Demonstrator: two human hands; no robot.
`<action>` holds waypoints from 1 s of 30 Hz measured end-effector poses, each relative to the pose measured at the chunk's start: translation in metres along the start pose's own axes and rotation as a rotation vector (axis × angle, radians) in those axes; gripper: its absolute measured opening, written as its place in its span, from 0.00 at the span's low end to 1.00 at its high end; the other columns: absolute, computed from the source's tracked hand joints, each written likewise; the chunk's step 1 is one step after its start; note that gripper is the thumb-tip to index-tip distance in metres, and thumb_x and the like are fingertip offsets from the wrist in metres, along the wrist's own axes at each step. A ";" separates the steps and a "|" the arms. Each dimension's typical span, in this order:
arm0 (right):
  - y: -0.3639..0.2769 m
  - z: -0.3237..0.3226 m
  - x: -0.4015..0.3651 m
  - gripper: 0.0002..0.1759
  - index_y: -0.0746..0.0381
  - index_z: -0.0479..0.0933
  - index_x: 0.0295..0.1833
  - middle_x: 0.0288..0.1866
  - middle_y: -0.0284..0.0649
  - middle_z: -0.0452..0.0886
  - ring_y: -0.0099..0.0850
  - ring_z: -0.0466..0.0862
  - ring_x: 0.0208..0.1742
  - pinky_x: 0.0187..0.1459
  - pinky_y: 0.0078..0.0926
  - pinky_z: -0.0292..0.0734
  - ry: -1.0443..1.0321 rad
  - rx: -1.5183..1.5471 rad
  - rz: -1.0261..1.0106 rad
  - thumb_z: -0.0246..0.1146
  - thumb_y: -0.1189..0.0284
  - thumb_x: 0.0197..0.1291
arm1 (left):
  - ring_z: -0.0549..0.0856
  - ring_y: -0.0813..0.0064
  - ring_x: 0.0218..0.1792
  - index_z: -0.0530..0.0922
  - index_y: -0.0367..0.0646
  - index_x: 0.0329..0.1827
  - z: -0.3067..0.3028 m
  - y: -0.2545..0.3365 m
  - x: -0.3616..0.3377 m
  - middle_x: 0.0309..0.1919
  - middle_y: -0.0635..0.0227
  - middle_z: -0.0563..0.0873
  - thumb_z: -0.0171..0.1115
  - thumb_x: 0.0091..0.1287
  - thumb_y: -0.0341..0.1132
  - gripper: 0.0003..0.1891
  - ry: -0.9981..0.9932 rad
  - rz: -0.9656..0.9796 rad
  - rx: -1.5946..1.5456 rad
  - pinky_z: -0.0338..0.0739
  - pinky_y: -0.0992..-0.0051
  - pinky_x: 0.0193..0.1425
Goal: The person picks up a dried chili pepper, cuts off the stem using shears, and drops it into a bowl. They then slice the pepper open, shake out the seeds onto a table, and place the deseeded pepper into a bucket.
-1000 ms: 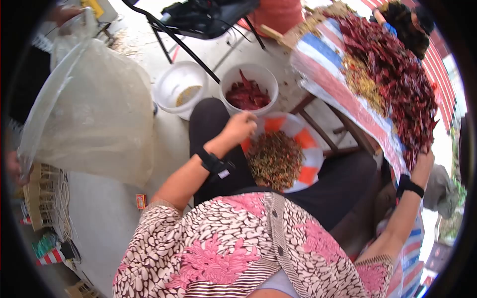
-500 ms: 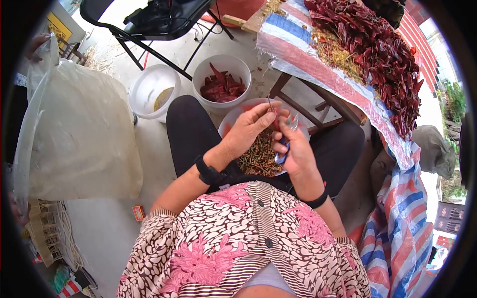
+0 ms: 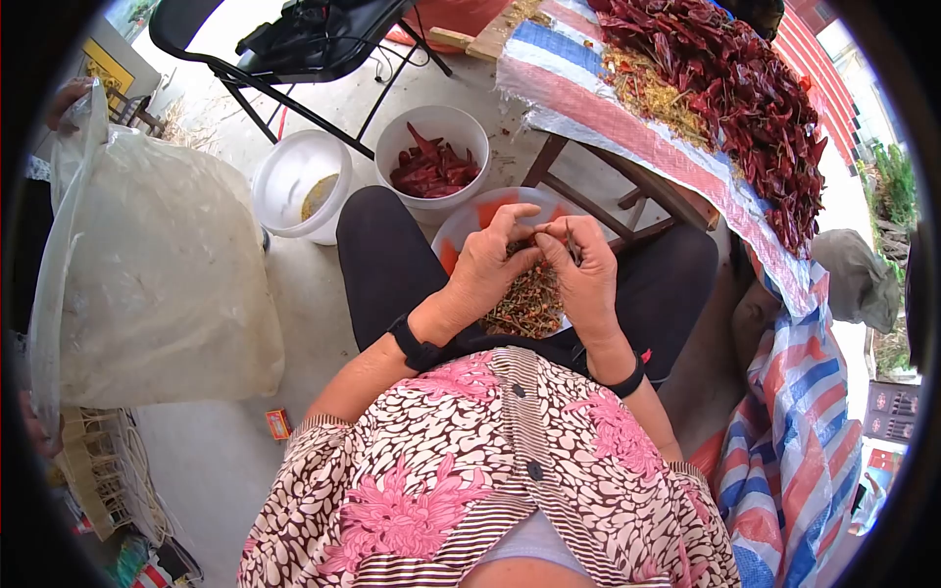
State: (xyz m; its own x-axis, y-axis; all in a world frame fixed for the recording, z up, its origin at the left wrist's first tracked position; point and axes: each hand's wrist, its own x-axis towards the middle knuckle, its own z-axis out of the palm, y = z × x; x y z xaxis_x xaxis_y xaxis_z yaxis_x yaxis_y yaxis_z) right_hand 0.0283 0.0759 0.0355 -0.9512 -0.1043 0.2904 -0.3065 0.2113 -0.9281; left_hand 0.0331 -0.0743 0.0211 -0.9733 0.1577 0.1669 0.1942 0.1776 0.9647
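Observation:
My left hand [image 3: 480, 269] and my right hand [image 3: 590, 279] meet fingertip to fingertip above a white bowl [image 3: 459, 221] between my knees. Closed in a pinch, the left fingers have a dried chili between them, mostly covered. My right hand is curled, its thumb and forefinger pressed at the same spot. A thin dark bit of the scissors [image 3: 573, 251] shows by its fingers; the blue handle is hidden in the palm. Chopped chili stems [image 3: 521, 306] fill the bottom of the bowl, and orange-red patches show along its far side.
Beyond my knees stand a tub [image 3: 474, 130] of dried red chilies and a tub [image 3: 278, 162] with yellowish bits. Dried chilies [image 3: 755, 108] cover a striped sheet [image 3: 588, 110] on the right. Another person's hand [image 3: 69, 100] holds a large plastic bag [image 3: 162, 284] at left.
My right hand has turned and risen to meet my left fingertips. The scissors' blades and blue handle, plain before, are now mostly hidden, as is the chili.

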 end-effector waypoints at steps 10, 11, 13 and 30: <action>0.000 0.002 -0.006 0.05 0.63 0.74 0.41 0.34 0.37 0.78 0.26 0.80 0.30 0.29 0.24 0.75 0.046 -0.247 -0.277 0.62 0.79 0.61 | 0.80 0.80 0.28 0.77 0.37 0.45 0.006 -0.005 -0.007 0.26 0.67 0.81 0.57 0.70 0.30 0.07 -0.130 -0.147 -0.270 0.74 0.78 0.34; 0.003 0.002 -0.007 0.04 0.63 0.73 0.41 0.33 0.37 0.78 0.24 0.80 0.28 0.27 0.23 0.74 0.073 -0.145 -0.231 0.62 0.77 0.63 | 0.78 0.83 0.28 0.77 0.37 0.46 0.004 -0.002 -0.008 0.25 0.69 0.80 0.56 0.71 0.31 0.07 -0.181 -0.191 -0.331 0.73 0.79 0.34; -0.009 -0.005 -0.006 0.05 0.62 0.71 0.40 0.31 0.36 0.77 0.20 0.76 0.23 0.22 0.18 0.69 0.049 0.395 0.216 0.60 0.73 0.66 | 0.77 0.85 0.28 0.77 0.37 0.46 0.001 0.001 -0.008 0.25 0.71 0.79 0.55 0.72 0.31 0.07 -0.204 -0.116 -0.259 0.73 0.80 0.34; -0.005 -0.033 -0.014 0.21 0.66 0.71 0.47 0.35 0.48 0.81 0.46 0.81 0.39 0.43 0.34 0.74 -0.185 -0.463 0.333 0.56 0.57 0.68 | 0.79 0.89 0.31 0.78 0.39 0.46 -0.007 -0.006 -0.013 0.32 0.73 0.86 0.57 0.72 0.34 0.08 -0.023 -0.133 -0.250 0.73 0.87 0.34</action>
State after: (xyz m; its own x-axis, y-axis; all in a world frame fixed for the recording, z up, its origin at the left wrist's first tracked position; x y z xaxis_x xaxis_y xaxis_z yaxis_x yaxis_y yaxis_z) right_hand 0.0419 0.1078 0.0438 -0.9895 -0.1188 -0.0824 -0.0165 0.6590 -0.7520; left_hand 0.0433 -0.0838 0.0147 -0.9846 0.1717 0.0334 0.0257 -0.0468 0.9986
